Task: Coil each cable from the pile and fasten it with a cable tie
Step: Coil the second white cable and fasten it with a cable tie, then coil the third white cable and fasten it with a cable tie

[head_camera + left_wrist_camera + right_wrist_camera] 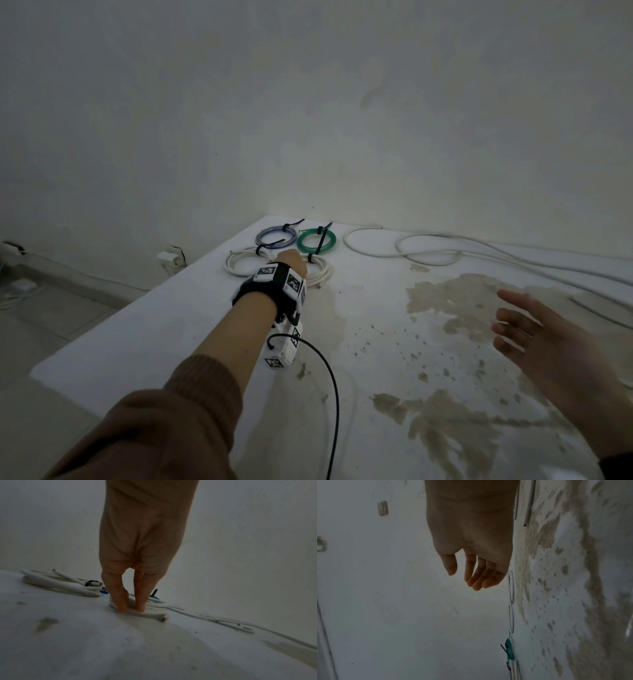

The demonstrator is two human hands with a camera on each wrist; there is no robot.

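Observation:
Four tied coils lie at the table's far end: a blue coil (275,237), a green coil (315,241) with a black cable tie (321,244), and two white ones. My left hand (292,262) reaches over the right white coil (320,272). In the left wrist view, straight fingers (120,599) press down on that coil (154,607). The other white coil (60,586) lies to its left. My right hand (534,334) hovers above the table on the right, fingers (472,577) relaxed and holding nothing. Loose white cables (445,248) sprawl at the back right.
The white table (171,329) is stained brown across its right half. Its left edge drops to the floor, where wall sockets (171,261) sit. The wrist camera's black lead (334,394) trails over the near table. A wall stands close behind the coils.

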